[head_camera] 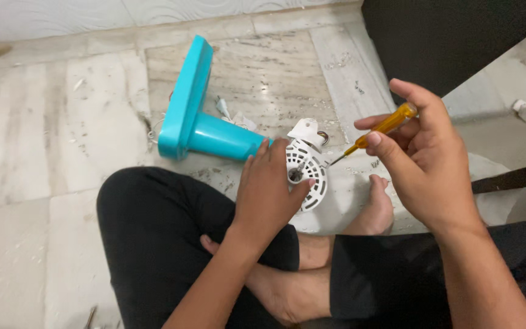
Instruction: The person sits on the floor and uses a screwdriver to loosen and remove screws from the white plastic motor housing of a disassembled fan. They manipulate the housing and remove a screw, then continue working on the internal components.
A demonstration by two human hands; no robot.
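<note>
Hands at work over your crossed legs on a pale marble floor [50, 140]. Your left hand [269, 189] lies curled over the white vented motor housing [307, 173] of a small fan, fingers wrapped on its near side, steadying it. That housing joins a teal stand [193, 119] lying on its side, flat base turned up and away from you. Your right hand [424, 164] is closed on a yellow-handled screwdriver [375, 132], pinched between thumb and fingers; its tip points toward the housing, just beside it, not visibly touching. Loose wires [223, 109] lie behind the stand.
</note>
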